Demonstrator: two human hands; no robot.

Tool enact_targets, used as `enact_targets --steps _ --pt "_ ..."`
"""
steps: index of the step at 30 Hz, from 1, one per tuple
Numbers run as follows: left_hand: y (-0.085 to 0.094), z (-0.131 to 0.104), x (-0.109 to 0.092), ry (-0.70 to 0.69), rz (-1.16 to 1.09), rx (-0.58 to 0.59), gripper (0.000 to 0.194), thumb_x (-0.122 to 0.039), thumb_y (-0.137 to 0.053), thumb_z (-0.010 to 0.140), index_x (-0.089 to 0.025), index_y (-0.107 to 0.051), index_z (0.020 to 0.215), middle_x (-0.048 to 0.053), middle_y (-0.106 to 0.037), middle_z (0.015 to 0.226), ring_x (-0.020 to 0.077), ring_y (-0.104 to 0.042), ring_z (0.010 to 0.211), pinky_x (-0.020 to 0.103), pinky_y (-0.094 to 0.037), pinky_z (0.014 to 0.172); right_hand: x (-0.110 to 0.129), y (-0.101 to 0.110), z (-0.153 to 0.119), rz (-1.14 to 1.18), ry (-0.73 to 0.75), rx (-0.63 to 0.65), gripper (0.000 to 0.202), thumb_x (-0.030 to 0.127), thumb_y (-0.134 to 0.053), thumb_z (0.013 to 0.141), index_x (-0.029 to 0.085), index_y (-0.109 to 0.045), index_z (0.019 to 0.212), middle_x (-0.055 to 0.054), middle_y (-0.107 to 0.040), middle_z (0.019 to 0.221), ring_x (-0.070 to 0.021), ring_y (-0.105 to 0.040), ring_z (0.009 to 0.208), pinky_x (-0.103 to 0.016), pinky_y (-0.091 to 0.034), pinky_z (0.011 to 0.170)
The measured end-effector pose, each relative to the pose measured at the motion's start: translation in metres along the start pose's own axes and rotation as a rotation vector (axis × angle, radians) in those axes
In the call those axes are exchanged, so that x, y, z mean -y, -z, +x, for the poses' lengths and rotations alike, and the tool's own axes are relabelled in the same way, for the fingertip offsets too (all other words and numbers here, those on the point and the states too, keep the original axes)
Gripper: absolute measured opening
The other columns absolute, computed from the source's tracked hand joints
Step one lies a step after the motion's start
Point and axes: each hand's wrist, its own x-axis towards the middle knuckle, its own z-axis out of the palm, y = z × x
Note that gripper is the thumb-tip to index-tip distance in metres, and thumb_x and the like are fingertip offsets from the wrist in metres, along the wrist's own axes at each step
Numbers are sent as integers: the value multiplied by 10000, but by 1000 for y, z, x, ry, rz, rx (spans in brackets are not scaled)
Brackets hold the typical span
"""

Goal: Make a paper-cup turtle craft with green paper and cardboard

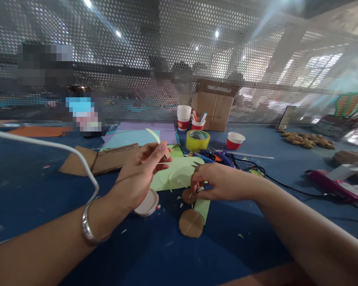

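My left hand (140, 171) is raised over the table, pinching a small brown piece of cardboard (166, 154) between thumb and fingers. Lower and to the right, my right hand (211, 180) has its fingers curled down at a small round cardboard disc (189, 196). Dark pointed scissor blades (197, 163) show at its knuckles; whether the hand holds the scissors or the disc is hidden. Nearer me lies a larger cardboard disc (191, 223), beside a light green paper strip (202, 210). A round white lid-like piece (147, 203) rests below my left hand.
Behind the hands are light green paper (164, 180), yellow tape (197, 140), a glue gun (217, 157), a red-and-white paper cup (235, 141) and a cardboard box (213, 107). Torn cardboard (113, 159) lies left, near a white cable (62, 145). Another person's hand (350, 159) is far right.
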Motion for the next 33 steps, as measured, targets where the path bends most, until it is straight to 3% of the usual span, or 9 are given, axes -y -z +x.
enact_targets --steps 4,8,13,17,21,28,33 --pt "-4 -1 -3 62 -48 12 296 -430 -831 746 -173 -687 768 17 -676 877 143 -655 822 216 -517 694 3 1 -6 -26 -40 18 185 177 -737 795 177 -713 978 -45 -688 942 -180 -629 855 -285 -477 783" --pt "-5 0 -3 129 -114 11 272 -386 -841 732 -163 -729 840 36 -717 879 169 -699 795 257 -541 701 0 3 -6 -8 -107 67 207 179 -752 783 170 -716 987 -44 -688 928 -173 -631 817 -272 -471 735" --pt "-2 4 -3 105 -115 21 245 -367 -816 759 -154 -740 854 52 -733 899 172 -694 819 278 -556 772 -8 6 -9 61 -132 120 133 127 -683 803 186 -717 918 -15 -679 834 -143 -618 726 -240 -437 639" --pt "-2 4 -4 137 -105 6 272 -384 -839 737 -163 -728 849 33 -717 870 164 -704 805 240 -541 710 -10 13 -13 78 -99 55 131 78 -607 808 183 -685 819 -1 -667 805 -123 -588 692 -233 -423 630" --pt "1 3 -4 171 -83 1 299 -426 -855 712 -199 -708 838 9 -703 902 193 -733 811 236 -524 626 -7 23 -16 104 -132 -10 105 108 -598 827 184 -668 844 1 -666 796 -122 -582 682 -232 -415 608" --pt "4 11 -8 112 -156 -117 237 -414 -813 772 -210 -698 809 -1 -721 817 167 -727 757 228 -524 591 -13 31 -20 256 -202 -208 74 192 -602 870 190 -676 873 7 -651 736 -112 -561 618 -229 -424 558" --pt "7 20 -12 72 -174 -239 186 -385 -757 834 -206 -709 851 -3 -724 776 132 -691 707 225 -533 615 -19 29 -19 241 -202 -52 117 231 -624 876 199 -722 932 9 -687 756 -114 -568 614 -235 -410 551"
